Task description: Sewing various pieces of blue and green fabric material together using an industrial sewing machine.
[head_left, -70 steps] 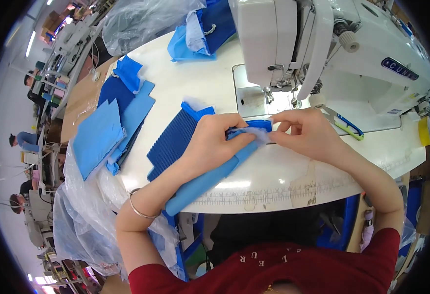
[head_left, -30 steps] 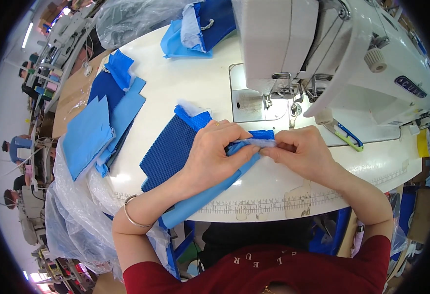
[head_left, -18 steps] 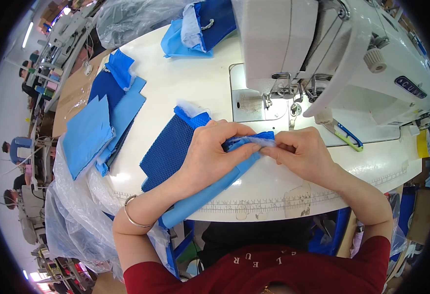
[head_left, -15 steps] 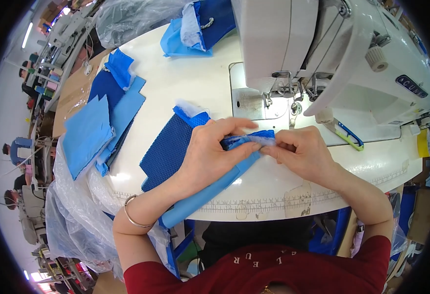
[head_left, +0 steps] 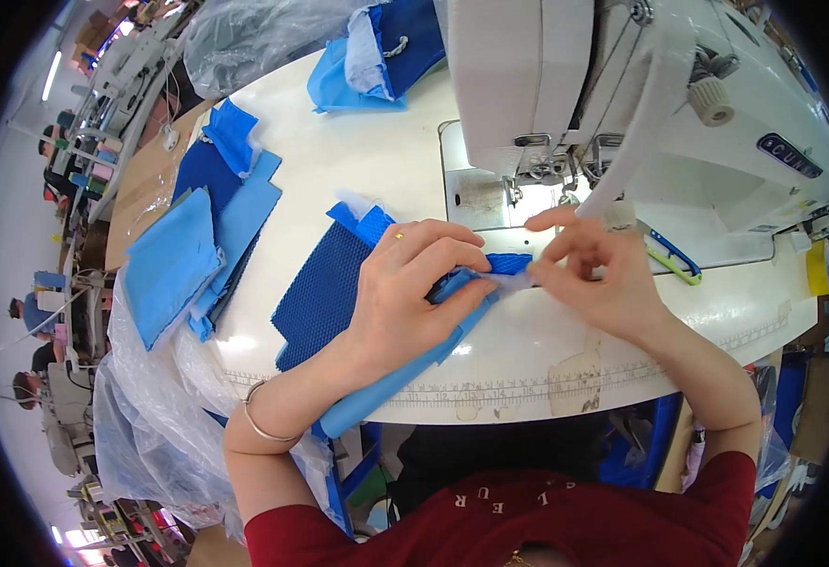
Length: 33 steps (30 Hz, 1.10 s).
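Matt light-blue cloth (head_left: 375, 395), textured dark-blue cloth (head_left: 324, 293), glossy tabletop (head_left: 353, 156), smooth metal plate (head_left: 476, 200), crinkled plastic sheeting (head_left: 154, 430)

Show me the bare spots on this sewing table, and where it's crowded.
A wide bare patch of white tabletop lies between the upper blue bundle, dark-blue mesh piece and sewing machine. Another lies between the held light-blue cloth and right forearm. It's crowded around the left hand and right hand, and at the blue pile on the left.

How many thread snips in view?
1: blue-and-green-handled snips, lying in front of the sewing machine, just beside the right hand, which partly covers them. Others could be hidden under the light blue fabric.
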Motion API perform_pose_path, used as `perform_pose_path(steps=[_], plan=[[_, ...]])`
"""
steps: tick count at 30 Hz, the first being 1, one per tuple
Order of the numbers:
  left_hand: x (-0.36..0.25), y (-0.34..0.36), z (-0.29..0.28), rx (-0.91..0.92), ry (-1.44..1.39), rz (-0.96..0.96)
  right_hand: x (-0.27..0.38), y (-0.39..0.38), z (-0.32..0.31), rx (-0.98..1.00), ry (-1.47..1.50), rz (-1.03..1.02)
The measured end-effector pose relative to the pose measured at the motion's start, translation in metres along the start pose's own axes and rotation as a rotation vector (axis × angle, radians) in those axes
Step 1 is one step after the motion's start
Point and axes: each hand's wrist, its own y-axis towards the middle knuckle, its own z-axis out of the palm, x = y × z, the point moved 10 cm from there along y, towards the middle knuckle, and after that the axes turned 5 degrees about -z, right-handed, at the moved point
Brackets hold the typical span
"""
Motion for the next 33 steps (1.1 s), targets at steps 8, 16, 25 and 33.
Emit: perform_pose_path(steps=[8,16,25,33], plan=[[0.010,0.003,0.003,0.039,-0.082,-0.083,0.015,-0.002,-0.001,0.003,-0.063,-0.233],[0.010,0.002,0.004,0.075,-0.071,-0.182,0.006,0.000,0.005,-0.022,-0.077,-0.220],[0.014,0.001,0.002,0.060,-0.065,-0.182,0.001,-0.001,0.003,-0.014,-0.058,-0.036],[0.025,0.000,0.006,0.107,-0.205,-0.335,0.003,-0.001,0.004,-0.028,-0.090,-0.057]])
